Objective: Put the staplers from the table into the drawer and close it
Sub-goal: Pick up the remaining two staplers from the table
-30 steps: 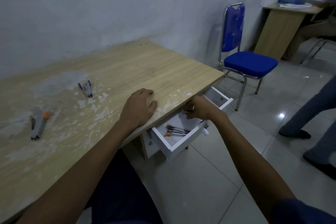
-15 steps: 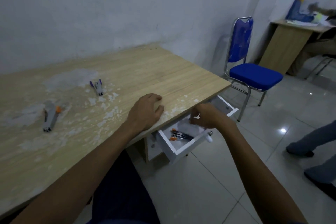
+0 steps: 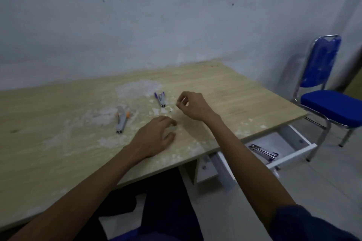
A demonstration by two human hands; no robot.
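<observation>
Two staplers lie on the wooden table (image 3: 244, 96): a grey one with purple trim (image 3: 160, 99) further back and a grey one with orange trim (image 3: 122, 120) to its left. My right hand (image 3: 191, 105) hovers above the table just right of the purple stapler, fingers loosely curled, holding nothing. My left hand (image 3: 154, 138) rests palm down on the table near the front edge, fingers apart. Under the table's right end the white drawer (image 3: 293, 151) stands pulled out, with a stapler (image 3: 262, 150) lying inside it.
A blue chair with a chrome frame (image 3: 331, 107) stands right of the table, close to the drawer. A plain wall runs behind the table. White flakes and dusty patches cover the tabletop around the staplers. Tiled floor lies below the drawer.
My right hand has left the drawer and come up over the table toward the purple stapler. The view has swung left; my left hand stays on the table.
</observation>
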